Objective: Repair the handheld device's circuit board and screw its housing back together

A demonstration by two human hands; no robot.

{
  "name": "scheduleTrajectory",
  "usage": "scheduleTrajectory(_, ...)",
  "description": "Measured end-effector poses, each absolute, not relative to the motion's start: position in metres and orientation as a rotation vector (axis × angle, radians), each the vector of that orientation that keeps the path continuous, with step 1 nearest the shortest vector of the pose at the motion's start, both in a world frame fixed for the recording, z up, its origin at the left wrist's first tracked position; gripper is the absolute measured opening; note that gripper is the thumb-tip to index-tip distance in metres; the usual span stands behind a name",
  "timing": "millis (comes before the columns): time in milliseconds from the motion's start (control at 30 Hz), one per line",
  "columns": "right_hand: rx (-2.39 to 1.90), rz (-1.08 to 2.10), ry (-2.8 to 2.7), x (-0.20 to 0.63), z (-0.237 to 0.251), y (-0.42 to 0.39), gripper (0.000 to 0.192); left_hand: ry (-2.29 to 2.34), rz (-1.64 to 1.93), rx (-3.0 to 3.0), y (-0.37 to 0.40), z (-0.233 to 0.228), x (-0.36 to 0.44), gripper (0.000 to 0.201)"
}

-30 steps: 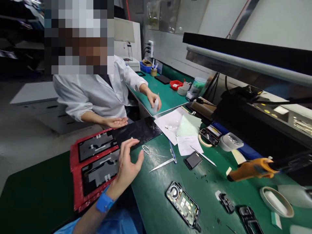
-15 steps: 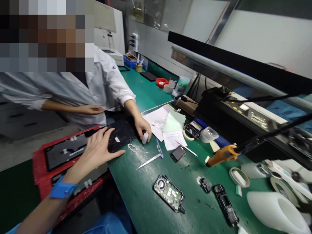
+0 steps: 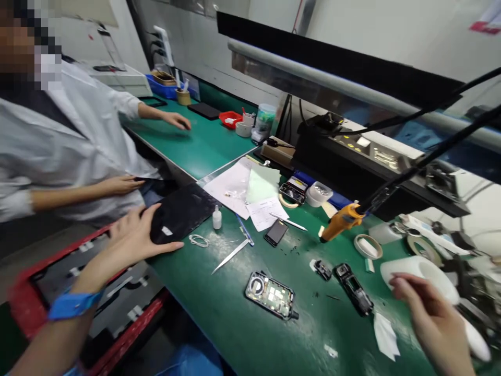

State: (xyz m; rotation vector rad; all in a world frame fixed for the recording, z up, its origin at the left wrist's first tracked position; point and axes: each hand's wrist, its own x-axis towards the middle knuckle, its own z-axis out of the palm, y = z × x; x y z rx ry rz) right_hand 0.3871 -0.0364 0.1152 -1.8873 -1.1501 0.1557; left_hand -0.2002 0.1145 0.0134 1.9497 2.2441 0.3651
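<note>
Okay, so the black sheet (image 3: 191, 209) was parked at the left corner of the green bench (image 3: 235, 329), with a small white label (image 3: 167, 231) stuck near its closest end. That end was framed by the left hand (image 3: 131, 240), thumb and fingers spread wide apart; whether the sheet was touched or just hovered over couldn't be told. A blue band (image 3: 74, 305) was worn on that wrist, and below it a red-edged tray (image 3: 29, 277) was partly covered by the forearm. Just right of the black sheet, a little white bottle (image 3: 217, 218) was stood upright, with a coiled white cable (image 3: 199, 241) laid near the thumb. Further along, some tweezers (image 3: 229, 257) were laid by a blue pen (image 3: 245, 230), and an opened device (image 3: 272, 293) was left with its circuit board exposed. Way over on the other side, the right hand (image 3: 434, 313) was held half curled by a white cylinder (image 3: 415, 271), kinda blurry, so whether anything was gripped couldn't be made out. A black casing (image 3: 353, 290) was left nearby. Past the black sheet, a co-worker's hand (image 3: 178, 121) was held over the far table (image 3: 191, 149).
</note>
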Motion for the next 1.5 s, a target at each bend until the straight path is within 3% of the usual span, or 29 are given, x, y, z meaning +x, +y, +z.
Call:
scheduleTrajectory(200,-1.385,0.609,-1.999,0.232,0.077,0.045,0.038,2.098,0.759,1.805,0.112,0.006,-0.199,0.125)
scheduleTrajectory(300,-1.253,0.660,-2.077,0.174,0.057,0.097,0.048,1.961,1.241,1.439,0.108,-0.002,-0.209,0.101)
scheduleTrajectory(400,-1.213,0.695,-2.062,0.133,0.039,0.140,0.067,2.001,1.489,1.136,0.102,-0.012,-0.226,0.074)
scheduleTrajectory(533,-1.195,0.711,-2.016,0.103,0.024,0.170,0.082,1.972,1.579,0.883,0.088,-0.030,-0.244,0.069)
scheduleTrajectory(667,-1.161,0.710,-2.034,0.093,0.018,0.178,0.077,1.885,1.605,0.787,0.075,-0.047,-0.241,0.074)
scheduleTrajectory(900,-1.193,0.681,-2.048,0.082,0.020,0.172,0.072,1.980,1.645,1.013,0.070,-0.049,-0.219,0.061)
scheduleTrajectory(1100,-1.222,0.618,-2.034,0.101,0.044,0.138,0.057,1.980,1.494,1.464,0.077,-0.024,-0.211,0.085)
scheduleTrajectory(1300,-1.162,0.494,-2.008,0.150,0.071,0.079,0.036,2.094,0.691,1.971,0.100,-0.006,-0.221,0.124)
scheduleTrajectory(1500,-1.354,0.472,-1.956,0.222,0.057,0.018,0.041,2.007,0.449,2.048,0.122,0.008,-0.208,0.142)
